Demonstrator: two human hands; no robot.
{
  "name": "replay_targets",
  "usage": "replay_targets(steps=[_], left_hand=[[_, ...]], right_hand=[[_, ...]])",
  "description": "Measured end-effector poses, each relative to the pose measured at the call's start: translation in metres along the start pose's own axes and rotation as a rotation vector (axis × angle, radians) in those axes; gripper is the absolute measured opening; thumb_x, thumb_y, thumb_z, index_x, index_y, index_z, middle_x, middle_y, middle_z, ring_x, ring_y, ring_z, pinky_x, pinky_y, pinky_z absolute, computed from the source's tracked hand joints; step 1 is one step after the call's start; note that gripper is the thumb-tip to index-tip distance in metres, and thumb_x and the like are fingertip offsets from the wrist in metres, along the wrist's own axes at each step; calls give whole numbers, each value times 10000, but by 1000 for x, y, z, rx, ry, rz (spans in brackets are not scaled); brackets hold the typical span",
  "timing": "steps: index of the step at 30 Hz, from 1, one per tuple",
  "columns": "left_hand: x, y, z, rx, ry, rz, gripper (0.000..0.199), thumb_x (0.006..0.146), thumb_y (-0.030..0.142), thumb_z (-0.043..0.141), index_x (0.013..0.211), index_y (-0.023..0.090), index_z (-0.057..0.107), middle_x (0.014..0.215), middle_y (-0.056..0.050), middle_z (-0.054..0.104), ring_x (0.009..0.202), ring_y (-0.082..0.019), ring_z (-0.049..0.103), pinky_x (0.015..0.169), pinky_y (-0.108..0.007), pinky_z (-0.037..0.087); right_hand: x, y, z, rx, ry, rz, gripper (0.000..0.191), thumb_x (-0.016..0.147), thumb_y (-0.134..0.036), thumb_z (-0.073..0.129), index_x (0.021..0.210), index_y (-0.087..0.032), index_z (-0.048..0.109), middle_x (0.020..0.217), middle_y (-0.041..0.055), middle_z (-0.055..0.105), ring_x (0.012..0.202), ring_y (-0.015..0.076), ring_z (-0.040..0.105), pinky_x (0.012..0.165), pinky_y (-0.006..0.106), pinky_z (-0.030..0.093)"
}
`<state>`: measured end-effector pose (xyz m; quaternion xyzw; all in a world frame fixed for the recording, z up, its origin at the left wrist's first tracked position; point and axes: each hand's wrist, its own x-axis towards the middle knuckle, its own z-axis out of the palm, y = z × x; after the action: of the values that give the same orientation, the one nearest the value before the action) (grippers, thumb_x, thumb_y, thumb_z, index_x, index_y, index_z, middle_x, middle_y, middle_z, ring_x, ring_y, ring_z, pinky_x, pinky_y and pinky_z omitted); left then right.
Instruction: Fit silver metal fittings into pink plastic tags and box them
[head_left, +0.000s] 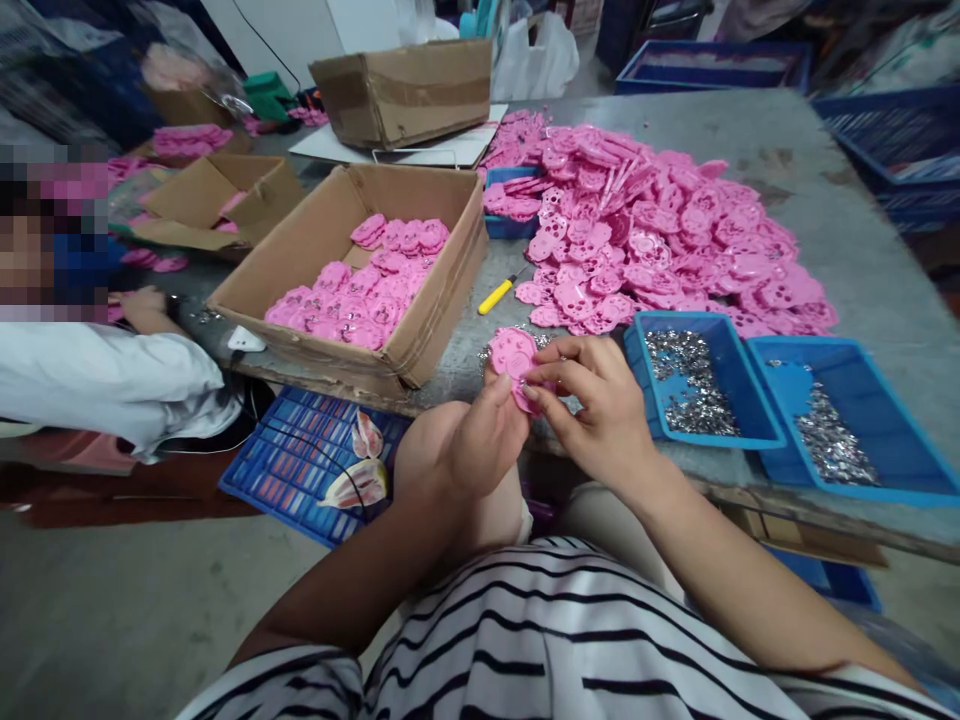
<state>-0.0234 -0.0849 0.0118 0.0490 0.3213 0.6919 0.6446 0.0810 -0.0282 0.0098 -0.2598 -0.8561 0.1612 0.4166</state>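
A pink plastic piece point(513, 352) with a scalloped edge and small holes is gripped in my left hand point(491, 435), the thumb lying on its lower face. From the right, my right hand point(600, 400) pinches at the lower right edge of the same piece. A small shiny bit seems to sit under those fingertips, too small to name surely. Behind the piece, some loose small metal parts point(486, 356) lie on the table. Nearby to the right stands a blue tray point(765, 425) partly filled with small metal parts point(694, 385).
A large heap of pink pieces point(660, 230) covers the table's middle. A cardboard box point(442, 310) with pink pieces stands left, a yellow-handled tool point(496, 296) beside it. A second blue tray point(919, 450) holds metal parts at right. A co-worker's sleeve point(105, 380) is at far left.
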Motion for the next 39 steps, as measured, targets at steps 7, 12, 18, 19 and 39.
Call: replay_targets(steps=[7,12,18,19,39], left_hand=[[4,-1,-4,22,-130,25,346,919,209,371,1197,213,578,1141,-49,625,1175,-184,550,985,-315,446],[8,-2,-7,7,-173,26,365,917,218,360,1212,202,573,1108,-59,639,1144,-193,569,950,-323,467],[10,-2,-10,31,-285,-6,377,924,200,336,1215,172,573,1062,-77,661,1047,-202,613,866,-324,507],[10,-2,-11,48,-288,-16,375,927,210,339,1221,172,568,1055,-79,664,1027,-205,620,846,-327,514],[4,5,-8,129,-201,-80,522,810,126,414,1321,210,481,1134,-71,667,1031,-209,640,902,-388,514]], right_hand=[[5,7,-1,162,-104,70,72,824,-168,624,781,-224,634,896,43,613,875,210,565,755,385,461],[8,9,-2,249,-179,144,59,821,-173,632,786,-218,646,874,38,596,868,202,565,751,366,461],[11,13,-5,292,-228,148,73,792,-152,656,741,-204,661,847,39,591,845,191,560,724,348,469],[11,15,-5,331,-237,168,77,788,-153,658,729,-202,664,838,37,586,830,184,561,695,333,473],[2,19,-9,379,-125,260,81,813,-234,665,781,-242,739,839,35,641,768,167,573,691,341,481]])
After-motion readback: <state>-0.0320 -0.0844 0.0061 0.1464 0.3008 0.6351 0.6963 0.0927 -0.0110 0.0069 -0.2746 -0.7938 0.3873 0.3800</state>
